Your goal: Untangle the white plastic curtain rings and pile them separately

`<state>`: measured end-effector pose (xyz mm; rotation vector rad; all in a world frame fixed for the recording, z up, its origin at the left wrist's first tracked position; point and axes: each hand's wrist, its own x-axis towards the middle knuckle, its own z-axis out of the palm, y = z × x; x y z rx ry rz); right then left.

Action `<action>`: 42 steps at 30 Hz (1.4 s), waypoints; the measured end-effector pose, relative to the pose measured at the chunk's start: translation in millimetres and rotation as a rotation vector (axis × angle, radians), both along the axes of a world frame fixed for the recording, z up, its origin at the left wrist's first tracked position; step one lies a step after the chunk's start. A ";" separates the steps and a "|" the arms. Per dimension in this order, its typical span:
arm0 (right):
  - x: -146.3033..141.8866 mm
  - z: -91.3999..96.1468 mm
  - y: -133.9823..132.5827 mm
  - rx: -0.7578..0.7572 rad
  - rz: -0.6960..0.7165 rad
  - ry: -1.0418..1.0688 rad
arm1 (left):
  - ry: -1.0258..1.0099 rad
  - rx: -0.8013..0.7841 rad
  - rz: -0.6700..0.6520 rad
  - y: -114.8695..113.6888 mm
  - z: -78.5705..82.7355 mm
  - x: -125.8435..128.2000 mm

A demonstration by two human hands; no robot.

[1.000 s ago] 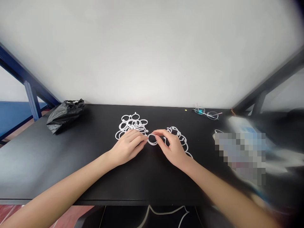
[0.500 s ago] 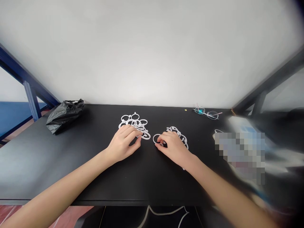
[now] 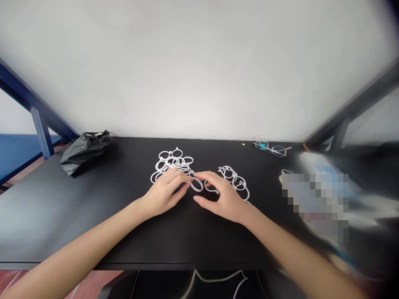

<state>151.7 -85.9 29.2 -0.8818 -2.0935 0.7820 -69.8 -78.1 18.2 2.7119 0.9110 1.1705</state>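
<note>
My left hand (image 3: 165, 191) pinches a white plastic ring (image 3: 197, 185) at its left edge, holding it tilted just over the black table. Behind and beneath this hand lies a heap of similar white rings (image 3: 170, 160), each with a small knob, partly hidden by my fingers. My right hand (image 3: 218, 193) is open, thumb and fingers apart, close to the right of the held ring. Another white ring (image 3: 212, 191) lies partly behind the right hand's fingers. Farther right, a second cluster of white rings (image 3: 234, 178) rests on the table, partly covered by my right wrist.
A crumpled black plastic bag (image 3: 85, 150) sits at the back left of the black table (image 3: 131, 241). Eyeglasses (image 3: 270, 148) lie at the back right. Blurred pale items (image 3: 324, 166) crowd the right side. A white wall (image 3: 199, 74) rises behind.
My left hand has taken hold of a ring and tilted it up. My right hand has let go of its ring, spread its fingers and moved slightly left.
</note>
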 end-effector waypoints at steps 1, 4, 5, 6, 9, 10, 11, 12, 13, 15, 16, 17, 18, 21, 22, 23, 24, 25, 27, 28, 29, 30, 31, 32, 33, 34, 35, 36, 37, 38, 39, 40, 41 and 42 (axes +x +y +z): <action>-0.4 -0.4 -0.3 -0.024 0.003 -0.002 | 0.006 0.006 -0.020 -0.2 -0.1 0.2; -1.1 -2.2 0.9 -0.075 -0.029 0.011 | 0.007 0.033 -0.059 -0.9 0.5 1.3; -1.2 -2.7 1.7 -0.091 -0.035 0.021 | 0.003 0.038 -0.065 -1.1 0.9 1.7; -1.3 -3.1 2.5 -0.110 -0.033 0.032 | -0.002 0.040 -0.072 -1.4 1.3 2.1; -1.2 -3.5 3.9 -0.153 -0.003 0.064 | -0.020 0.016 -0.086 -2.3 2.3 2.8; -1.1 -3.5 4.1 -0.151 0.001 0.067 | -0.040 -0.006 -0.082 -2.6 2.7 3.0; -1.1 -3.6 4.1 -0.138 0.001 0.064 | -0.069 -0.036 -0.075 -2.8 3.1 3.3; -1.0 -3.6 4.1 -0.116 -0.005 0.059 | -0.104 -0.078 -0.064 -2.9 3.4 3.6; -0.9 -3.7 3.9 -0.092 -0.014 0.053 | -0.140 -0.127 -0.057 -3.1 3.8 3.9; -0.7 -4.0 3.8 -0.049 -0.030 0.054 | -0.196 -0.233 -0.058 -3.4 4.5 4.7; -0.6 -4.2 3.7 -0.033 -0.036 0.061 | -0.213 -0.280 -0.067 -3.5 4.9 5.0; -0.6 -4.5 3.8 -0.021 -0.039 0.070 | -0.222 -0.318 -0.078 -3.7 5.2 5.2; -0.6 -4.9 3.9 -0.012 -0.041 0.080 | -0.228 -0.348 -0.086 -3.8 5.5 5.3; -0.8 -6.0 4.3 0.003 -0.035 0.101 | -0.240 -0.406 -0.095 -4.5 6.5 5.3; -0.9 -6.2 4.3 0.004 -0.035 0.103 | -0.241 -0.420 -0.095 -4.8 7.1 5.2; -1.1 -6.4 4.3 0.002 -0.035 0.102 | -0.242 -0.429 -0.095 -5.0 7.6 5.1; -1.2 -6.5 4.3 0.000 -0.036 0.102 | -0.242 -0.437 -0.095 -5.2 8.3 5.0; -1.2 -6.6 4.2 -0.004 -0.035 0.100 | -0.241 -0.445 -0.095 -5.3 8.9 4.9; -1.1 -6.8 4.2 -0.013 -0.032 0.097 | -0.240 -0.457 -0.095 -5.4 10.0 4.7; -0.9 -6.9 4.2 -0.018 -0.028 0.096 | -0.240 -0.462 -0.095 -5.4 10.4 4.7; -0.6 -7.0 4.3 -0.022 -0.026 0.095 | -0.240 -0.467 -0.096 -5.3 10.6 4.6; -0.2 -7.2 4.3 -0.025 -0.025 0.094 | -0.240 -0.470 -0.096 -5.3 10.7 4.6; 0.1 -7.3 4.3 -0.027 -0.025 0.094 | -0.241 -0.473 -0.097 -5.2 10.7 4.6; 0.4 -7.4 4.1 -0.028 -0.024 0.093 | -0.242 -0.475 -0.098 -5.2 10.6 4.6; 0.5 -7.4 3.9 -0.030 -0.023 0.092 | -0.244 -0.476 -0.099 -5.1 10.4 4.6; 0.5 -7.3 3.6 -0.033 -0.021 0.090 | -0.246 -0.475 -0.099 -5.1 10.2 4.7; 0.2 -7.1 3.3 -0.038 -0.020 0.088 | -0.246 -0.473 -0.099 -5.0 10.0 4.9; -0.2 -6.7 3.0 -0.044 -0.021 0.085 | -0.247 -0.470 -0.098 -5.0 9.8 5.1; -0.8 -6.3 2.8 -0.048 -0.023 0.082 | -0.245 -0.465 -0.097 -5.0 9.5 5.3; -1.5 -5.9 2.7 -0.051 -0.026 0.081 | -0.244 -0.457 -0.095 -5.0 9.3 5.4; -2.3 -5.6 2.6 -0.049 -0.030 0.080 | -0.242 -0.447 -0.092 -4.9 9.0 5.6; -3.0 -5.5 2.7 -0.043 -0.035 0.079 | -0.239 -0.433 -0.088 -4.7 8.6 5.7; -3.5 -5.4 2.7 -0.035 -0.043 0.078 | -0.235 -0.414 -0.082 -4.4 8.0 5.6; -3.9 -5.5 2.8 -0.026 -0.054 0.078 | -0.229 -0.388 -0.073 -3.9 7.4 5.4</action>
